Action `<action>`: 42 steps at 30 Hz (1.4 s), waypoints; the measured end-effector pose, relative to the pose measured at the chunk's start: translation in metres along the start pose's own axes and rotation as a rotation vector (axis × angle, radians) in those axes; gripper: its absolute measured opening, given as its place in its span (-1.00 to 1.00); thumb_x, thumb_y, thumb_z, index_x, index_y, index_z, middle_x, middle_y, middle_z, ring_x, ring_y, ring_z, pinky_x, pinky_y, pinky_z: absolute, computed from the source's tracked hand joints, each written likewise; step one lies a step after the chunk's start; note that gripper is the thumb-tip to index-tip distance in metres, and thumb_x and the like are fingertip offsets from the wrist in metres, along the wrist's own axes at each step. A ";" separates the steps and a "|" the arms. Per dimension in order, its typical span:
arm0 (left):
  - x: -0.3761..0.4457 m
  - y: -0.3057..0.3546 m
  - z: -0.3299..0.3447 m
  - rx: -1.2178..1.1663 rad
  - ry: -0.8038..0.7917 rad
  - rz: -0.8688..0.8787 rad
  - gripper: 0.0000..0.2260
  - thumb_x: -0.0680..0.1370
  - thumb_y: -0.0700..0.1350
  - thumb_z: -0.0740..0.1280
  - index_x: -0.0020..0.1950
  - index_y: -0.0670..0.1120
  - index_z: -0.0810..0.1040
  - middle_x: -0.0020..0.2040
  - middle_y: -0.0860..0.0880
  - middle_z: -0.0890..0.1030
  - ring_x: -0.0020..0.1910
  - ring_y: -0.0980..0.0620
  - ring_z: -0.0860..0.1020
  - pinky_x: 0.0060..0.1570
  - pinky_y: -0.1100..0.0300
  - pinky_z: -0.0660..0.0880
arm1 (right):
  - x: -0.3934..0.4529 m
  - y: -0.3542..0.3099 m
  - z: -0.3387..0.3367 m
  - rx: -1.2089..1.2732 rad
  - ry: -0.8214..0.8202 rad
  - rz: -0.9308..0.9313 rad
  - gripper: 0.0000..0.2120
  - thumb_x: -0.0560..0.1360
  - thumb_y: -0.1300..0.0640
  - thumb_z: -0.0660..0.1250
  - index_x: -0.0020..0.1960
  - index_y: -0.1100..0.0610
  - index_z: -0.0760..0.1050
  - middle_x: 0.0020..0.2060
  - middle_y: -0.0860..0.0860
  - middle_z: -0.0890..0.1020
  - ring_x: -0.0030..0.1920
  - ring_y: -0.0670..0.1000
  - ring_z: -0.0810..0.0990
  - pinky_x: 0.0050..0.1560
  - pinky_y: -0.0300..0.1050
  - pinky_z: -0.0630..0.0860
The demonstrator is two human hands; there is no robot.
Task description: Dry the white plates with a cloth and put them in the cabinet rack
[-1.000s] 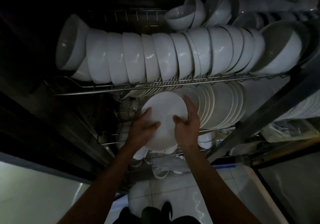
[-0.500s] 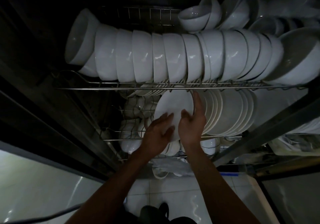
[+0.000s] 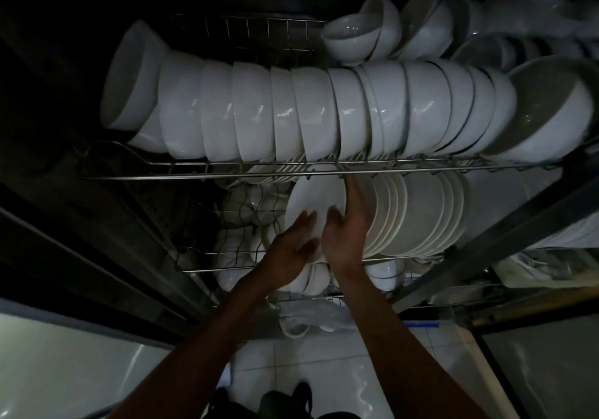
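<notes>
cabinet: dark inside, door open, wire shelves stacked w/ white crockery, hard to see much past that tbh

bowl row: top shelf, packed on edge side by side, a few more bowls piled behind on the right

cabinet rack: metal wire; the lower tier is where the plates go

plate stack: lower tier, standing on edge, leaning in a tight row to the right of the hands

plate in hand: plain white, round, glossy, no visible drops (too dim to be sure it's dry). Sits upright at the left end of the plate stack, touching or just beside the next one, cannot tell which

right hand: fingers stretched up along the plate's right edge, thumb on the face, so it's grasping the rim

left hand: fingers fairly straight, pressing flat on the lower face, not curled round it

progress: imo far along, lots racked already & this one's basically slotted. Left to do = let go, then any plates still outside. No cloth in view, so can't say how many remain
</notes>
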State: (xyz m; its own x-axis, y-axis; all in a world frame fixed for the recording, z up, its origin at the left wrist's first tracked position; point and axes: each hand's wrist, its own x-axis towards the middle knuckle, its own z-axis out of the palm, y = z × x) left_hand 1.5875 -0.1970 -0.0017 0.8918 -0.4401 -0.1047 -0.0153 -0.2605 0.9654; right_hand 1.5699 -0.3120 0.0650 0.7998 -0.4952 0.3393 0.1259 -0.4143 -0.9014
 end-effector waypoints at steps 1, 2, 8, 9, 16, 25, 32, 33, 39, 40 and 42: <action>0.000 -0.001 -0.001 -0.008 0.011 0.005 -0.46 0.62 -0.24 0.33 0.57 -0.07 0.24 0.62 -0.05 0.11 0.59 0.03 0.08 0.54 -0.12 0.16 | -0.001 0.001 0.000 0.007 -0.007 0.007 -0.34 0.44 0.58 0.17 0.51 0.26 0.27 0.44 0.14 0.40 0.49 0.05 0.32 0.52 0.06 0.24; 0.001 -0.002 -0.001 -0.017 0.019 0.011 -0.46 0.62 -0.25 0.33 0.56 -0.09 0.24 0.62 -0.06 0.13 0.59 0.02 0.10 0.54 -0.12 0.16 | -0.001 0.001 0.000 0.014 -0.013 0.011 -0.32 0.44 0.58 0.17 0.52 0.25 0.27 0.45 0.13 0.39 0.49 0.04 0.32 0.52 0.05 0.23; 0.001 -0.004 -0.004 -0.010 0.065 0.018 -0.48 0.61 -0.29 0.31 0.55 -0.11 0.26 0.59 -0.09 0.20 0.58 0.01 0.16 0.54 -0.10 0.18 | -0.004 0.003 0.000 0.013 -0.053 0.017 -0.22 0.38 0.59 0.16 0.55 0.15 0.24 0.46 -0.01 0.34 0.49 -0.16 0.24 0.53 -0.15 0.17; 0.001 -0.004 -0.004 -0.014 0.074 0.021 -0.48 0.61 -0.30 0.32 0.55 -0.12 0.26 0.59 -0.09 0.21 0.58 0.01 0.17 0.54 -0.09 0.19 | -0.005 0.003 -0.001 0.011 -0.065 0.025 -0.21 0.38 0.58 0.17 0.55 0.13 0.23 0.46 -0.03 0.33 0.49 -0.18 0.23 0.53 -0.16 0.17; 0.001 -0.007 -0.002 0.033 0.126 0.060 -0.54 0.61 -0.27 0.32 0.51 -0.13 0.35 0.56 -0.11 0.29 0.55 0.00 0.24 0.52 -0.10 0.22 | -0.005 0.001 -0.011 -0.075 -0.135 0.048 -0.14 0.38 0.47 0.24 0.58 -0.03 0.15 0.51 0.01 0.25 0.48 -0.13 0.17 0.41 -0.45 0.08; 0.000 -0.011 0.000 0.183 0.173 0.144 -0.64 0.62 -0.28 0.30 0.43 -0.24 0.45 0.40 -0.23 0.46 0.40 -0.19 0.44 0.38 -0.22 0.36 | -0.007 0.003 -0.017 -0.119 -0.123 0.046 -0.20 0.47 0.30 0.41 0.59 0.06 0.11 0.55 0.10 0.11 0.55 0.01 0.06 0.45 -0.33 0.04; -0.006 -0.007 0.003 0.175 0.150 0.142 -0.69 0.62 -0.25 0.32 0.37 -0.24 0.50 0.31 -0.25 0.53 0.32 -0.22 0.50 0.34 -0.22 0.40 | -0.014 0.002 -0.022 -0.116 -0.160 0.057 -0.36 0.57 0.21 0.33 0.58 0.04 0.16 0.60 0.12 -0.02 0.60 0.03 -0.09 0.47 -0.23 -0.02; -0.009 -0.005 0.003 0.182 0.156 0.139 -0.68 0.62 -0.25 0.33 0.38 -0.22 0.51 0.32 -0.20 0.55 0.33 -0.16 0.51 0.36 -0.18 0.40 | -0.016 0.002 -0.024 -0.119 -0.171 0.057 -0.38 0.58 0.21 0.32 0.57 0.03 0.19 0.60 0.10 -0.02 0.60 0.01 -0.10 0.46 -0.26 -0.02; -0.029 0.003 -0.002 0.300 0.195 0.117 -0.69 0.62 -0.19 0.33 0.36 -0.07 0.55 0.31 -0.05 0.60 0.27 -0.02 0.56 0.31 0.10 0.45 | -0.027 0.001 -0.035 -0.168 -0.215 0.052 -0.45 0.60 0.17 0.30 0.55 0.00 0.24 0.61 0.05 -0.04 0.60 0.04 -0.03 0.44 -0.24 0.04; -0.032 0.002 -0.004 0.339 0.205 0.138 -0.69 0.62 -0.18 0.33 0.37 -0.04 0.55 0.30 -0.04 0.60 0.25 -0.01 0.56 0.26 0.18 0.44 | -0.029 0.004 -0.036 -0.173 -0.207 0.025 -0.45 0.60 0.18 0.30 0.55 0.02 0.24 0.61 0.06 -0.02 0.60 0.04 -0.01 0.45 -0.24 0.05; -0.038 0.009 -0.008 0.438 0.221 0.146 -0.67 0.62 -0.15 0.31 0.39 -0.01 0.53 0.33 -0.01 0.58 0.25 -0.01 0.55 0.20 0.23 0.42 | -0.036 0.002 -0.038 -0.223 -0.194 0.005 -0.46 0.60 0.18 0.30 0.54 0.06 0.25 0.60 0.10 0.04 0.59 0.07 0.03 0.46 -0.24 0.04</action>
